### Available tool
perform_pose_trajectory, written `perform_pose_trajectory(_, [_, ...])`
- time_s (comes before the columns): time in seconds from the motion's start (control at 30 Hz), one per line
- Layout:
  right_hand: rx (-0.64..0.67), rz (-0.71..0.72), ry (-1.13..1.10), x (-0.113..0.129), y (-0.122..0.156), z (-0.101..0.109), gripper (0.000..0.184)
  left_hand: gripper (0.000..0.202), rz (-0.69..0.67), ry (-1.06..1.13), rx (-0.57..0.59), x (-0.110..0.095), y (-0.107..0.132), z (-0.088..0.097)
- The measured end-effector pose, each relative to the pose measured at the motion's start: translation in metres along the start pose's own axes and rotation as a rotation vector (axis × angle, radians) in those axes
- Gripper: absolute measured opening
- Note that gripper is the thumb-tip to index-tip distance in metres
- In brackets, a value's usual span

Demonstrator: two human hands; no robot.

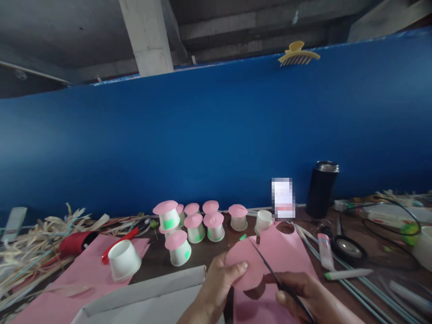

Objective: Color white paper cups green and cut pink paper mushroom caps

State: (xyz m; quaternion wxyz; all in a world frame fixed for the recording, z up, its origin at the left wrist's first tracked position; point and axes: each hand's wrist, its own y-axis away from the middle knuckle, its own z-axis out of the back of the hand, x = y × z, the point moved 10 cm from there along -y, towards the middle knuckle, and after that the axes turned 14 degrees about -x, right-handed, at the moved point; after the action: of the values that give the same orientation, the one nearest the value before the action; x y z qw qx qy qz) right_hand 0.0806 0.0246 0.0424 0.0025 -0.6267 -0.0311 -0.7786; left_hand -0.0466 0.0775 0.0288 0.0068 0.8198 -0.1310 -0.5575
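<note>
Well, the person's left hand was pinching a pink disc, thumb pressed flat on top and the other fingers tucked underneath. The right hand had its fingers curled round a thin dark blade, which lay slantwise over the disc's right side, its tip by the upper edge; I couldn't tell whether it was scissors or a knife. The disc was just in front of the person, above a pink sheet with a round bite out of its far edge. Beyond the left hand stood a cluster of upturned white cups wearing pink tops, several with green patches. A bare cup stood behind the sheet, and another sat on pink paper off to the left, near a white box. To the right of the hands lay a glue tube, a marker and a black tape roll, with a dark flask upright behind them. Pale strips were heaped at the far left, and a yellow claw clip perched on top of the blue panel.
</note>
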Motion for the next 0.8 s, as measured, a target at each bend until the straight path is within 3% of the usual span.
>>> perform_pose_trajectory(0.8, [0.037,0.075,-0.025,0.011,0.000,0.000,0.052,0.049,-0.006,-0.010,-0.032,0.002,-0.003,0.005])
